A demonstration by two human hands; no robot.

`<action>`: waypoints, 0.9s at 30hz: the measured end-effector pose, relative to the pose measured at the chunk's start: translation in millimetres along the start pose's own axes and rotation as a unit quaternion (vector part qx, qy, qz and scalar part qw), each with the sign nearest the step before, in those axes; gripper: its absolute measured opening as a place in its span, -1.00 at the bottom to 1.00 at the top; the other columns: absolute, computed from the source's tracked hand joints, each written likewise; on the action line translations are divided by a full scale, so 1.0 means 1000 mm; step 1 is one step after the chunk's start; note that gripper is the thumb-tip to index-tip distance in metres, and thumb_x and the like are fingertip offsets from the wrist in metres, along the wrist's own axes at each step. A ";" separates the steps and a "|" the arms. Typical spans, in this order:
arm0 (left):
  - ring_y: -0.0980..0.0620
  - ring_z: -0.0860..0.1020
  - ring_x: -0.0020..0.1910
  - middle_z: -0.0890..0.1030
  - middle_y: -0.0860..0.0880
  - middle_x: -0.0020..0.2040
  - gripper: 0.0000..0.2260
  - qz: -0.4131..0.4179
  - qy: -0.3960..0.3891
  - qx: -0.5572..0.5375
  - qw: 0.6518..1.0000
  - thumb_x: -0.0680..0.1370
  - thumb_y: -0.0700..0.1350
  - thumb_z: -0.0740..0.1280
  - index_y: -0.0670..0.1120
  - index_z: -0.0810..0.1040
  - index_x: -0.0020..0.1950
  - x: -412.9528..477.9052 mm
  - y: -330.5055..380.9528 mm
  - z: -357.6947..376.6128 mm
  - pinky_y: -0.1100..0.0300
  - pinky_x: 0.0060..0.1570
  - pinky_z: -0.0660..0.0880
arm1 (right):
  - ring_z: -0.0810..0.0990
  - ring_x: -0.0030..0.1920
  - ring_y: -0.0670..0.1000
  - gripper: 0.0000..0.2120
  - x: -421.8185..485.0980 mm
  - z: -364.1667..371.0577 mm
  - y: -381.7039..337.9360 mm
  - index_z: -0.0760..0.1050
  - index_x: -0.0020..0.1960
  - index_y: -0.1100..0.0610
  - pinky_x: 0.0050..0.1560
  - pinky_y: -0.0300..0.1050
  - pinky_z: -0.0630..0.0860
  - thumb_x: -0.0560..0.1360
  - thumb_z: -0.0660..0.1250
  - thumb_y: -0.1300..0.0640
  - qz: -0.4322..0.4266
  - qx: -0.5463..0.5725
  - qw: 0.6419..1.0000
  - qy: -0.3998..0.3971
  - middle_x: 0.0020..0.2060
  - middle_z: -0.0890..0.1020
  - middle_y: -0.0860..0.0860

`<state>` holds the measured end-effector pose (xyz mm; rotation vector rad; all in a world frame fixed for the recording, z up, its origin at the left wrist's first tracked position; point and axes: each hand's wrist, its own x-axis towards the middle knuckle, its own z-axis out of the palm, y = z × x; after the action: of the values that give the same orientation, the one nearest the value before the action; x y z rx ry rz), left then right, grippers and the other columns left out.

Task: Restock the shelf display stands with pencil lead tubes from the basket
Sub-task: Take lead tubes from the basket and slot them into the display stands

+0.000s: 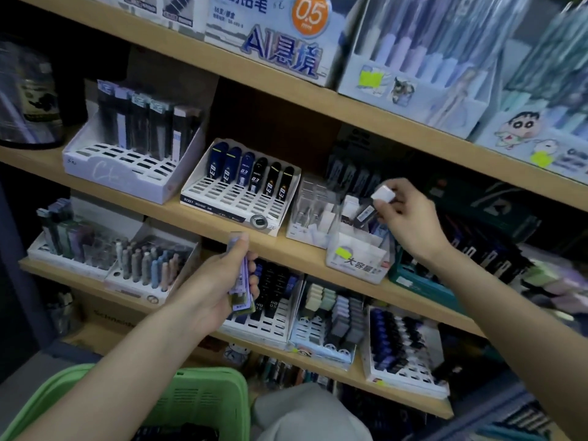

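My right hand (402, 214) pinches a dark lead tube with a white cap (370, 208), tilted, its lower end over a small white display stand (356, 253) on the middle shelf. My left hand (222, 284) grips a bunch of purple and green lead tubes (241, 278) in front of the lower shelf. A green basket (197, 405) sits at the bottom left, under my left forearm; dark items show inside it.
On the middle shelf (197, 214) stand a white stand with dark tubes (241, 192) and another further left (133, 154). The lower shelf holds slotted stands with leads and erasers (327, 319). A teal box (420, 281) sits right of the small stand.
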<state>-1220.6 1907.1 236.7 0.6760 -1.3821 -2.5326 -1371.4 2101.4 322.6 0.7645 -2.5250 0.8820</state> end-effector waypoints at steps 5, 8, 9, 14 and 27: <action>0.06 0.40 -0.42 0.44 -0.03 -0.33 -0.68 -0.015 -0.009 0.015 1.000 0.55 0.11 0.24 -0.16 0.48 -0.08 0.000 -0.005 0.008 0.27 -0.48 0.47 | 0.64 -0.15 0.08 -0.85 0.008 0.012 -0.002 0.50 0.12 0.15 0.01 0.06 0.57 0.56 0.29 0.15 -0.010 0.008 0.999 -0.037 -0.14 0.64 0.13; 0.06 0.40 -0.40 0.44 -0.04 -0.31 -0.68 -0.019 -0.016 0.024 0.999 0.55 0.11 0.24 -0.16 0.48 -0.05 -0.001 -0.007 0.008 0.27 -0.47 0.48 | 0.59 -0.02 0.08 -0.83 0.016 0.022 0.003 0.60 0.07 0.19 0.13 -0.01 0.50 0.57 0.28 0.16 0.001 -0.016 0.998 -0.057 0.00 0.60 0.12; 0.06 0.40 -0.40 0.43 -0.04 -0.31 -0.68 -0.019 -0.017 0.026 0.999 0.55 0.11 0.24 -0.16 0.48 -0.05 -0.001 -0.008 0.007 0.26 -0.47 0.48 | 0.57 0.00 0.07 -0.83 0.017 0.025 0.005 0.61 0.05 0.20 0.15 -0.04 0.49 0.56 0.29 0.16 0.002 -0.019 0.998 -0.061 0.01 0.59 0.11; 0.05 0.41 -0.40 0.45 -0.04 -0.32 -0.67 -0.021 -0.010 0.036 0.999 0.54 0.13 0.24 -0.16 0.49 -0.07 -0.001 -0.009 0.007 0.24 -0.43 0.48 | 0.53 -0.13 -0.04 -0.88 0.017 0.032 0.009 0.58 0.02 0.20 0.08 -0.12 0.51 0.49 0.39 0.22 -0.028 -0.007 0.998 -0.055 -0.10 0.59 0.06; 0.08 0.37 -0.49 0.43 -0.03 -0.37 -0.69 -0.075 -0.051 -0.061 0.994 0.55 0.09 0.25 -0.17 0.47 -0.08 -0.004 -0.018 0.003 0.28 -0.57 0.40 | 0.49 -0.18 -0.21 -0.81 -0.043 0.046 -0.036 0.44 0.18 0.07 -0.15 -0.37 0.42 0.57 0.24 0.18 -0.104 0.042 0.992 -0.058 -0.05 0.47 -0.12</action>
<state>-1217.8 1920.7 224.3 0.6587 -1.2375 -2.7776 -1323.2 2063.0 283.9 1.1127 -2.4603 0.9006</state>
